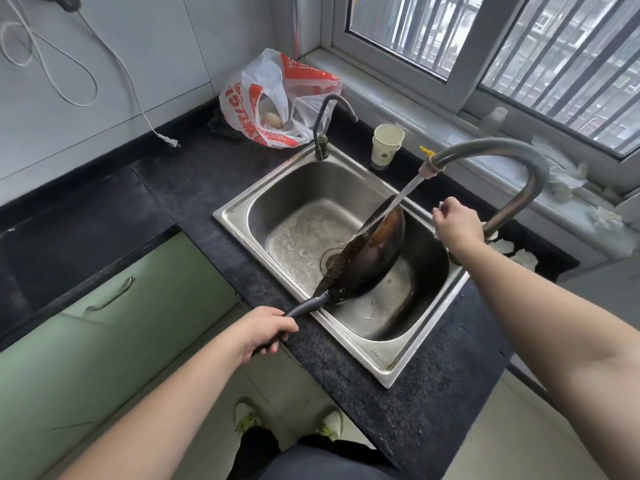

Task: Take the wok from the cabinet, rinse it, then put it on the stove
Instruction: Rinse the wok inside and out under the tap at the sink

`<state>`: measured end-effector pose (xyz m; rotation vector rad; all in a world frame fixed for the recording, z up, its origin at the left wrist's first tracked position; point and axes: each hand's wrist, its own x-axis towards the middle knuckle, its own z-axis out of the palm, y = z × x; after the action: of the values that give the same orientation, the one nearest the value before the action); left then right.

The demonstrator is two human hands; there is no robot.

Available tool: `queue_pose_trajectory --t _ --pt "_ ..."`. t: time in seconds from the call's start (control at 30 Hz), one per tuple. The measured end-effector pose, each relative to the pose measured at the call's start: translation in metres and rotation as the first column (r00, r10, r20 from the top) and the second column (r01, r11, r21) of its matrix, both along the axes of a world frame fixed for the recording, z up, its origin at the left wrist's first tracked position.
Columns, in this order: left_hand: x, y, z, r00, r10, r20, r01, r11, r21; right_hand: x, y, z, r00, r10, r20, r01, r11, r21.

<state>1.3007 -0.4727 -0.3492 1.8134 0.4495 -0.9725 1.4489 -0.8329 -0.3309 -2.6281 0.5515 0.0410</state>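
Note:
A dark, blackened wok [372, 258] is tilted on its side over the steel sink [242, 233], its bowl facing right. My left hand [263, 329] grips its long black handle near the sink's front corner. Water streams from the tall curved faucet [519, 161] onto the wok's upper rim and runs down into the basin. My right hand [457, 223] is closed on the faucet's lever at the sink's right edge.
A black stone counter [194, 188] surrounds the sink. A red-and-white plastic bag [273, 98] with eggs lies at the back, beside a small second tap [323, 129] and stacked paper cups [386, 145]. Green cabinet drawers [114, 292] stand lower left. A loose plug [169, 142] lies on the counter.

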Motion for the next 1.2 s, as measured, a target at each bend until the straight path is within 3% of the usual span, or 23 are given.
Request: queue_pose_trajectory --t 0.2,0.43,0.6,0.83,1.2 --pt "-0.009 -0.016 -0.006 0.984 -0.031 0.175 0.004 0.989 0.15 0.0 -0.001 0.001 1.0 -0.005 -0.006 0.005 1.0 0.003" --pt "-0.005 -0.017 0.007 0.963 -0.127 0.238 0.06 0.961 0.271 -0.002 -0.002 0.003 1.0 0.003 0.013 -0.003 1.0 0.008" --pt "0.003 -0.016 0.027 0.92 -0.273 0.28 0.134 0.893 0.43 -0.001 -0.003 0.004 1.0 0.014 0.012 -0.014 1.0 -0.006" --pt "0.024 0.007 0.044 0.808 -0.516 0.286 0.193 0.69 0.698 -0.001 -0.002 0.001 1.0 0.01 0.02 -0.01 1.0 0.003" --pt "0.037 0.002 0.03 0.774 -0.568 0.279 0.229 0.662 0.713 -0.001 -0.002 -0.003 0.998 0.017 0.055 -0.018 1.0 0.007"
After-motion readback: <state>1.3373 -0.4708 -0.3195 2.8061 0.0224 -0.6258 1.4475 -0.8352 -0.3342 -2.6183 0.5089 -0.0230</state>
